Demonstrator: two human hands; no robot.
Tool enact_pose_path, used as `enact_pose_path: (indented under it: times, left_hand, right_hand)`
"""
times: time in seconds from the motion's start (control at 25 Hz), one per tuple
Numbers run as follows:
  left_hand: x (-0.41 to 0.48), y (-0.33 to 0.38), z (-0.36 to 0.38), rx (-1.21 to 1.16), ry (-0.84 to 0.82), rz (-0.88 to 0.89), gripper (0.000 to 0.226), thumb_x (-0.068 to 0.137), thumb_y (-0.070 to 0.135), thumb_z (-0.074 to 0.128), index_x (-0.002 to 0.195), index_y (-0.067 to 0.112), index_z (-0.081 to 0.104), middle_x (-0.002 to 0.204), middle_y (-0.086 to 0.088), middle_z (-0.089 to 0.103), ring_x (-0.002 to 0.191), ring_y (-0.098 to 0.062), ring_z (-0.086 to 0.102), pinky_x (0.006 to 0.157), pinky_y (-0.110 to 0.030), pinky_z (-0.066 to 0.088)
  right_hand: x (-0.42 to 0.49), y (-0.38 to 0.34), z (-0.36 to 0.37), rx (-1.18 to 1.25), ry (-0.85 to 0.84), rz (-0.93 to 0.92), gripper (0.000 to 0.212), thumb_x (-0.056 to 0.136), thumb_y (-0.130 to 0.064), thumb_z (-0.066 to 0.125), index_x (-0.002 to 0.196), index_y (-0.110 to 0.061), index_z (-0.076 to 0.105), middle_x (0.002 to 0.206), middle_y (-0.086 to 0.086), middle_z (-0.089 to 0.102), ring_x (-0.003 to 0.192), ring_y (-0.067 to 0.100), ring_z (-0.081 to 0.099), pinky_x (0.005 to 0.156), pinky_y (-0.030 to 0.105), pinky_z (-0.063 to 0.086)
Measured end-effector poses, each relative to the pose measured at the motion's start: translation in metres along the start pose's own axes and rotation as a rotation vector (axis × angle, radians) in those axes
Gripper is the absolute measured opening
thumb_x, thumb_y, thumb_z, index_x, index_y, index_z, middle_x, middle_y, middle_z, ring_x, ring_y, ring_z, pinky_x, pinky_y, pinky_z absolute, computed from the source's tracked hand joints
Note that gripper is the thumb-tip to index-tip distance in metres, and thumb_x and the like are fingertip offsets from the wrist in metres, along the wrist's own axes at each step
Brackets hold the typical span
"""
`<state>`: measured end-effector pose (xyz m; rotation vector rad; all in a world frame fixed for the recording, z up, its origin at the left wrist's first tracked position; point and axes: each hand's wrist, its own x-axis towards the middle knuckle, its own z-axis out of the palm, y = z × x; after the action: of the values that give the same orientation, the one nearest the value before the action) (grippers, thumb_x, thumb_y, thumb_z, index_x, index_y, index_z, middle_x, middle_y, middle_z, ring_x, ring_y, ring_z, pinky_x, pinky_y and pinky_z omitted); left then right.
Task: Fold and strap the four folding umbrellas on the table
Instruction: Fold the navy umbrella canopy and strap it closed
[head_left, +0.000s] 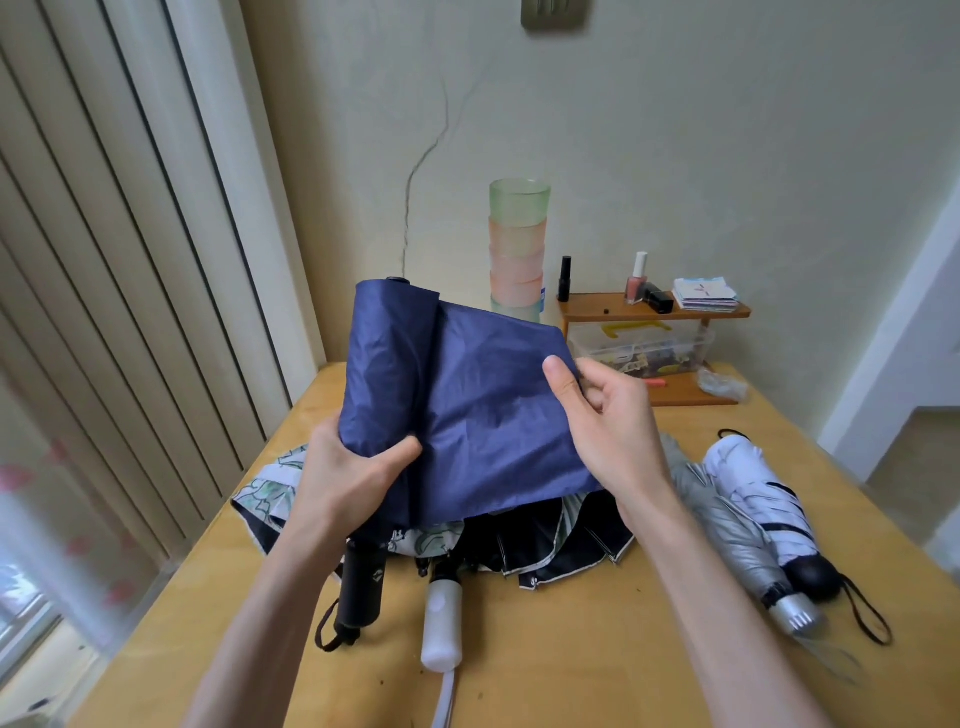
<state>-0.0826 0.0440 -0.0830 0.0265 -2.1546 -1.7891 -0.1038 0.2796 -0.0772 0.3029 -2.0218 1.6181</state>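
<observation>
I hold a navy blue folding umbrella (467, 395) up over the table, its black handle (361, 582) pointing toward me. My left hand (348, 467) grips the rolled part of its canopy near the bottom. My right hand (602, 415) pinches the loose flap's right edge and holds it spread out. Under it lies an unfolded floral umbrella with black lining (561, 540) and a white handle (441, 629). To the right lie a silver umbrella (727, 530) and a white folded umbrella (758, 488) side by side.
The wooden table (597, 649) meets the wall at the back. A stack of coloured plastic cups (518, 244) stands there beside a small wooden shelf (654, 310) with nail polish bottles, cards and a clear box. Vertical blinds (119, 260) hang at the left.
</observation>
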Motion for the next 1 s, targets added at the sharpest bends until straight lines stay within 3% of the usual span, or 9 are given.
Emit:
enact_pose_path:
  times: [0.12,0.28,0.44,0.56,0.6,0.72,0.84,0.92,1.0]
  left_hand:
    - [-0.001,0.002,-0.002,0.024,-0.061,0.034,0.026,0.080,0.015,0.091,0.088,0.020,0.067,0.078,0.011,0.076,0.068,-0.003,0.069,0.068,-0.030,0.057]
    - [0.001,0.000,-0.008,0.052,-0.085,0.029,0.035,0.074,0.021,0.096,0.099,0.022,0.071,0.092,0.010,0.079,0.085,-0.008,0.075,0.078,-0.033,0.060]
    - [0.002,0.000,-0.012,0.012,-0.078,-0.019,0.045,0.065,0.026,0.101,0.098,0.022,0.072,0.091,0.006,0.080,0.087,-0.015,0.076,0.080,-0.040,0.061]
    - [0.002,-0.001,-0.007,-0.035,-0.081,-0.018,0.032,0.076,0.027,0.094,0.098,0.023,0.071,0.088,0.014,0.079,0.083,-0.004,0.075,0.075,-0.026,0.058]
    - [0.003,-0.003,-0.004,-0.014,-0.091,-0.011,0.027,0.079,0.028,0.091,0.096,0.024,0.070,0.083,0.017,0.078,0.078,0.002,0.073,0.072,-0.019,0.057]
    - [0.001,0.001,0.007,-0.007,-0.121,0.018,0.017,0.090,0.030,0.079,0.086,0.023,0.064,0.066,0.015,0.070,0.065,0.005,0.065,0.060,-0.007,0.048]
    - [-0.005,0.004,0.017,-0.107,-0.199,-0.052,0.068,0.088,0.083,0.049,0.102,0.019,0.066,0.091,0.002,0.065,0.091,-0.015,0.063,0.073,-0.011,0.047]
    - [-0.008,0.010,0.021,-0.338,-0.357,-0.249,0.085,0.086,0.087,0.029,0.143,0.028,0.053,0.126,0.004,0.062,0.118,-0.019,0.061,0.083,-0.021,0.051]
    - [-0.021,0.011,0.011,-0.439,-0.562,-0.234,0.101,0.084,0.080,0.025,0.157,0.012,0.040,0.150,-0.004,0.055,0.116,-0.021,0.065,0.075,-0.019,0.053]
  right_hand:
    - [0.002,0.003,0.001,0.063,0.007,0.020,0.058,0.105,-0.051,0.061,0.079,0.001,0.054,0.064,0.006,0.045,0.069,0.010,0.039,0.065,0.031,0.032]
    - [0.000,0.002,0.001,0.147,0.042,0.061,0.036,0.108,-0.033,0.061,0.082,-0.008,0.062,0.070,0.006,0.057,0.072,0.009,0.047,0.070,0.033,0.038]
    - [-0.002,0.000,0.003,0.218,0.116,0.163,0.017,0.105,-0.030,0.066,0.102,-0.019,0.078,0.102,-0.002,0.082,0.103,0.011,0.075,0.096,0.036,0.057]
    - [-0.003,0.001,0.002,0.189,0.027,0.198,0.044,0.100,-0.049,0.070,0.100,-0.005,0.072,0.106,0.031,0.071,0.099,0.039,0.074,0.088,0.050,0.057]
    - [-0.003,-0.001,0.000,0.162,0.017,0.170,0.050,0.099,-0.052,0.069,0.097,-0.002,0.068,0.104,0.040,0.065,0.084,0.028,0.067,0.080,0.044,0.051]
    - [-0.004,-0.016,-0.003,0.143,0.045,0.122,0.045,0.102,-0.047,0.068,0.088,-0.004,0.066,0.081,0.041,0.059,0.077,0.019,0.042,0.074,0.035,0.034]
    - [-0.009,-0.042,-0.001,0.176,0.025,0.126,0.038,0.103,-0.039,0.068,0.083,-0.007,0.065,0.069,0.020,0.050,0.073,0.022,0.035,0.068,0.035,0.030]
    - [-0.008,-0.064,0.003,0.189,-0.010,0.141,0.032,0.103,-0.031,0.069,0.082,-0.008,0.067,0.070,0.017,0.055,0.067,0.022,0.041,0.061,0.031,0.036]
    - [0.001,-0.087,0.014,0.174,-0.075,0.184,0.023,0.103,-0.020,0.068,0.085,-0.005,0.068,0.068,0.016,0.068,0.055,0.024,0.059,0.049,0.028,0.047]
